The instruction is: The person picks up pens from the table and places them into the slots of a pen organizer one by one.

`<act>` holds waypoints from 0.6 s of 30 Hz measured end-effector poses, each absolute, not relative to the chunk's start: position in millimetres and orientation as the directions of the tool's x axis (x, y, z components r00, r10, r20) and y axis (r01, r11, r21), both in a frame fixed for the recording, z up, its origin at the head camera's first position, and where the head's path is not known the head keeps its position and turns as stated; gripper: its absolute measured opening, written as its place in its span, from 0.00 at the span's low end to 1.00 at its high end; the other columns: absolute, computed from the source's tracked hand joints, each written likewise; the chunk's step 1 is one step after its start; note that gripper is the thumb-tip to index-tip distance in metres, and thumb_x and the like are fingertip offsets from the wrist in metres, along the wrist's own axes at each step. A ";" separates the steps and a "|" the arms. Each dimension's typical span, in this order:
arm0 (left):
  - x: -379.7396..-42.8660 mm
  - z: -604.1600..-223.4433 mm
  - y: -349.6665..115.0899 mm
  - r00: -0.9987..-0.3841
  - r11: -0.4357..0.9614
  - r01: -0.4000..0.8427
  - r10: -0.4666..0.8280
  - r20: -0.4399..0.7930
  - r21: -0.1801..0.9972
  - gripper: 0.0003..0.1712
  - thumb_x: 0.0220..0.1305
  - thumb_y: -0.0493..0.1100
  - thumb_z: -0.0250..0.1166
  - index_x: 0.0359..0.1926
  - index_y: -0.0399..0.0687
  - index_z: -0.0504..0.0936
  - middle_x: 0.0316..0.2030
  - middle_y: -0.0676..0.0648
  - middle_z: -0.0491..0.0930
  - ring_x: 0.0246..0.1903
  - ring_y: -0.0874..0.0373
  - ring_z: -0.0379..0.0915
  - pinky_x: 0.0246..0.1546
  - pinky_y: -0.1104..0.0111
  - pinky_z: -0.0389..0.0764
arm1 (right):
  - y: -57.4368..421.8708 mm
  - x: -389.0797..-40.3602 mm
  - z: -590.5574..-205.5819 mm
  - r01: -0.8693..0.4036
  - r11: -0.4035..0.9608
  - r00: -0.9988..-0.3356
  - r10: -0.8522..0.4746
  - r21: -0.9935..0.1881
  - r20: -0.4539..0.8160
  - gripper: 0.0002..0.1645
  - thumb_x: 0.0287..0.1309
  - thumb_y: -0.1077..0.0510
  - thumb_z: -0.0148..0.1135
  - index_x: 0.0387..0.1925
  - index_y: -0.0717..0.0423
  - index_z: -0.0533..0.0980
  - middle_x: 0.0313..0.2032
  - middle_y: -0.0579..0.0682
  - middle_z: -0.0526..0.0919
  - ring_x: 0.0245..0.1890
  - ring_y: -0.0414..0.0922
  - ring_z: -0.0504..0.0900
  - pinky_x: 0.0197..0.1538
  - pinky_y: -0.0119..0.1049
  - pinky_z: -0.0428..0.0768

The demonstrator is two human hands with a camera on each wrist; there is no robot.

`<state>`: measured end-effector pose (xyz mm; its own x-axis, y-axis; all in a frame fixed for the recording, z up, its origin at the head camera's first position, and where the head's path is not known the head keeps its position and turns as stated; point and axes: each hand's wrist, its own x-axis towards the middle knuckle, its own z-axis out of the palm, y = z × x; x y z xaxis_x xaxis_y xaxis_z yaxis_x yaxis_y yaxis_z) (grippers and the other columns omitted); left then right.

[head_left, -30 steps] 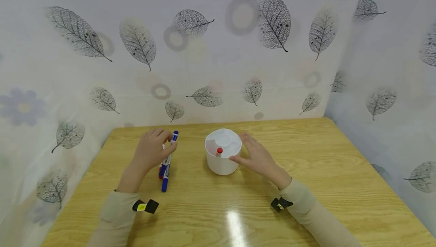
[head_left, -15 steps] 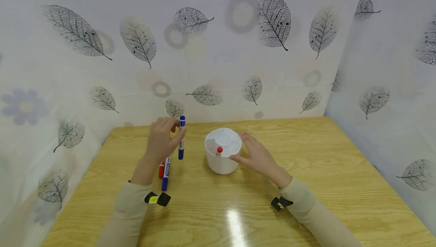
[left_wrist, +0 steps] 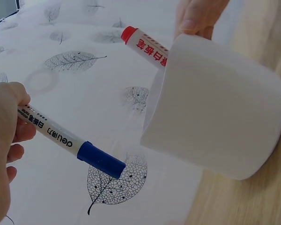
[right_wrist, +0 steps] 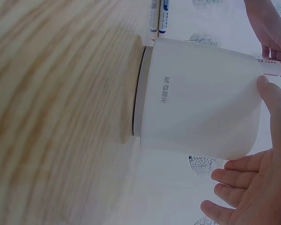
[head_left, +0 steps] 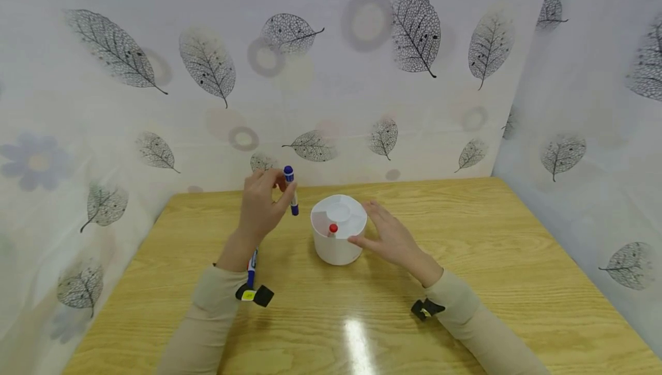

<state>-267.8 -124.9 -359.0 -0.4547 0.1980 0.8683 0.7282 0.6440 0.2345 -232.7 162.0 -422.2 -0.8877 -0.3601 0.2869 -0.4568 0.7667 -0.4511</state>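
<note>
My left hand (head_left: 261,205) pinches a blue-capped whiteboard marker (left_wrist: 61,136) between thumb and fingers. In the head view it is held up, left of a white pen holder (head_left: 337,251), its lower blue end pointing down. The round holder stands upright on the table, with a slanted rim and divided compartments. A red-capped marker (left_wrist: 145,46) sticks up from its front compartment. Around the holder's right side lies my right hand (head_left: 390,240), thumb at the rim and fingers extended, as the right wrist view also shows.
Another blue-capped marker (head_left: 251,269) lies on the wooden table (head_left: 465,237), partly hidden behind my left forearm. The right wrist view shows a second marker (right_wrist: 154,18) beside it. A leaf-print curtain (head_left: 331,93) closes off the table's back.
My left hand has lifted the blue marker off the pile and carried it up and rightward, closer to the holder. The right hand and the holder have stayed in place.
</note>
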 end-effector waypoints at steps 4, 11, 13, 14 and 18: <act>-268.0 -358.5 -120.4 -0.438 0.623 0.744 0.184 0.880 0.240 0.11 0.59 0.42 0.65 0.34 0.38 0.78 0.24 0.42 0.81 0.30 0.47 0.70 0.39 0.56 0.67 | 161.8 -231.5 -421.1 -0.449 0.770 -0.892 -0.356 -0.453 0.278 0.49 0.54 0.36 0.66 0.71 0.52 0.62 0.70 0.55 0.66 0.75 0.56 0.56 0.70 0.59 0.60; -265.1 -359.9 -114.2 -0.423 0.610 0.756 0.179 0.888 0.237 0.13 0.57 0.42 0.66 0.36 0.34 0.80 0.26 0.41 0.82 0.31 0.46 0.72 0.41 0.54 0.70 | 162.4 -230.4 -420.5 -0.450 0.772 -0.891 -0.356 -0.450 0.280 0.50 0.54 0.36 0.66 0.71 0.53 0.61 0.70 0.57 0.65 0.74 0.57 0.56 0.70 0.60 0.60; -264.1 -360.4 -113.0 -0.422 0.604 0.762 0.188 0.887 0.235 0.13 0.58 0.42 0.65 0.36 0.34 0.80 0.26 0.41 0.82 0.32 0.46 0.72 0.41 0.53 0.71 | 162.7 -230.1 -420.6 -0.451 0.771 -0.891 -0.357 -0.450 0.281 0.50 0.54 0.36 0.66 0.71 0.53 0.61 0.70 0.57 0.65 0.74 0.57 0.56 0.70 0.60 0.60; -263.6 -360.7 -112.6 -0.424 0.603 0.763 0.193 0.885 0.234 0.13 0.58 0.42 0.65 0.36 0.34 0.80 0.26 0.41 0.82 0.31 0.46 0.72 0.41 0.53 0.70 | 162.7 -229.9 -420.6 -0.452 0.769 -0.890 -0.358 -0.451 0.282 0.50 0.54 0.36 0.66 0.71 0.53 0.61 0.70 0.57 0.65 0.74 0.57 0.56 0.70 0.60 0.60; -262.6 -362.4 -111.4 -0.433 0.605 0.763 0.217 0.875 0.228 0.12 0.58 0.43 0.66 0.35 0.36 0.80 0.26 0.42 0.81 0.30 0.47 0.72 0.39 0.54 0.70 | 162.9 -229.3 -420.9 -0.460 0.763 -0.886 -0.362 -0.453 0.291 0.49 0.54 0.36 0.66 0.71 0.52 0.61 0.70 0.57 0.66 0.74 0.57 0.57 0.69 0.60 0.61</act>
